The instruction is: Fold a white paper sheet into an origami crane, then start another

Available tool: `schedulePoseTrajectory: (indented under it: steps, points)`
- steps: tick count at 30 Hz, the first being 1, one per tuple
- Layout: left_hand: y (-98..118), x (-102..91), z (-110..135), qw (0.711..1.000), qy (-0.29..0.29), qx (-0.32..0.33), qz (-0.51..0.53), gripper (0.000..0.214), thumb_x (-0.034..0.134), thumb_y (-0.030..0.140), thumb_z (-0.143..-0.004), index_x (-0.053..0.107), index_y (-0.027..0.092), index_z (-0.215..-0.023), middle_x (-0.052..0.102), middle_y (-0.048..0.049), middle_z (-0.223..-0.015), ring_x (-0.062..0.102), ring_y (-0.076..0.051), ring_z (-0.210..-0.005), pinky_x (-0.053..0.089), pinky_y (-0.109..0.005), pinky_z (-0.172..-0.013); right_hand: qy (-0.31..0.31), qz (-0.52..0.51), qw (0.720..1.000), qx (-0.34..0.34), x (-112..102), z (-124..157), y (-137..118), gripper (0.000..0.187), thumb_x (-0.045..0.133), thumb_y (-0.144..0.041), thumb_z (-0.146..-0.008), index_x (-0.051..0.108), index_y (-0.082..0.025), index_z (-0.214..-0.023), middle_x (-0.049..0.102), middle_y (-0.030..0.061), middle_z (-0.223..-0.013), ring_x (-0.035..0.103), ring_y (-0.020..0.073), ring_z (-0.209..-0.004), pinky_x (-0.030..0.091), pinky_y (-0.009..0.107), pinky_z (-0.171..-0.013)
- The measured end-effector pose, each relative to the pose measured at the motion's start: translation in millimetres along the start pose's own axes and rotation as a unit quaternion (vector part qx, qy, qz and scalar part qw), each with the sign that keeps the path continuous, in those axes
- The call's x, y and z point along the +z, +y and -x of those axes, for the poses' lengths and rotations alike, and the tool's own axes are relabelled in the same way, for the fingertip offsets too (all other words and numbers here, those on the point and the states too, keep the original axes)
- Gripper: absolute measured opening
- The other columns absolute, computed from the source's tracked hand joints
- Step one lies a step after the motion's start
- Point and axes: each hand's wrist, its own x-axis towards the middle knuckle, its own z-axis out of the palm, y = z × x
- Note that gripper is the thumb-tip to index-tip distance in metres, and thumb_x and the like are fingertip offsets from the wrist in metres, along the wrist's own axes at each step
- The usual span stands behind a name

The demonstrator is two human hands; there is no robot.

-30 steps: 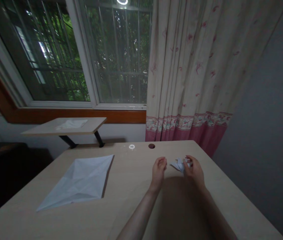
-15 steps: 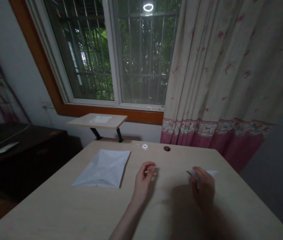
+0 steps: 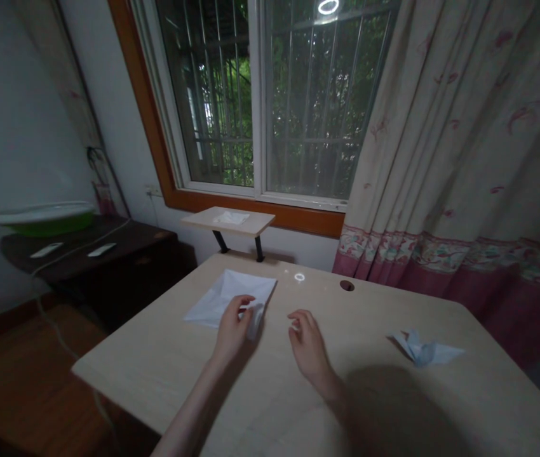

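On the table's left half lies a sheet of white paper (image 3: 232, 289) with crease lines across it. My left hand (image 3: 234, 324) hovers over or touches its near right part, fingers curved and thumb apart; whether it touches the paper I cannot tell. My right hand (image 3: 309, 346) is just right of the sheet, over bare tabletop, with bent fingers apart and nothing in them. A folded white paper bird (image 3: 422, 350), pointed at its ends, rests by itself on the right side of the table.
A small raised shelf (image 3: 198, 219) at the table's back left carries a crumpled white tissue (image 3: 232, 218). Near the back edge is a round cable hole (image 3: 347, 285). To the left, a dark side table (image 3: 150, 244) holds a green basin (image 3: 53, 222) and two remote-like objects.
My right hand has let go of the folded paper bird and moved left. My left hand has come over the paper sheet. The view has turned left.
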Motion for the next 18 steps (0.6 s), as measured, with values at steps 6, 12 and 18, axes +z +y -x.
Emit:
schedulePoseTrajectory:
  steps: [6,12,18]
  points:
    - [-28.8,-35.4,-37.8,0.979,0.023,0.052,-0.196,0.026,0.051,0.016,-0.081,0.064,0.019,-0.103,0.067,-0.0098,-0.113,0.063,-0.028,-0.111,0.052,-0.044,-0.098,0.014,-0.048,0.998,0.043,54.0,-18.8,13.7,0.030,0.050,-0.012,-0.076,0.070,-0.022,-0.096,0.065,0.0084,-0.103,0.068,0.0218,-0.085,0.059,0.037,-0.078]
    - [-44.5,-53.3,-50.6,0.959,0.049,0.041,-0.275,0.025,0.053,0.018,-0.084,0.064,0.020,-0.105,0.066,-0.0114,-0.117,0.059,-0.032,-0.117,0.048,-0.047,-0.103,0.036,-0.047,0.996,0.064,88.4,-30.5,26.0,0.026,0.052,-0.018,-0.083,0.072,-0.021,-0.100,0.066,0.0101,-0.101,0.067,0.0243,-0.088,0.059,0.039,-0.080]
    - [-65.8,-48.4,-42.5,0.926,0.027,0.044,-0.373,0.037,0.057,0.025,-0.086,0.061,0.018,-0.122,0.060,-0.0163,-0.136,0.057,-0.035,-0.125,0.047,-0.047,-0.105,0.032,-0.022,0.997,0.070,106.6,-21.7,16.4,0.031,0.051,-0.027,-0.090,0.068,-0.017,-0.115,0.061,0.0184,-0.117,0.061,0.0325,-0.107,0.053,0.051,-0.094]
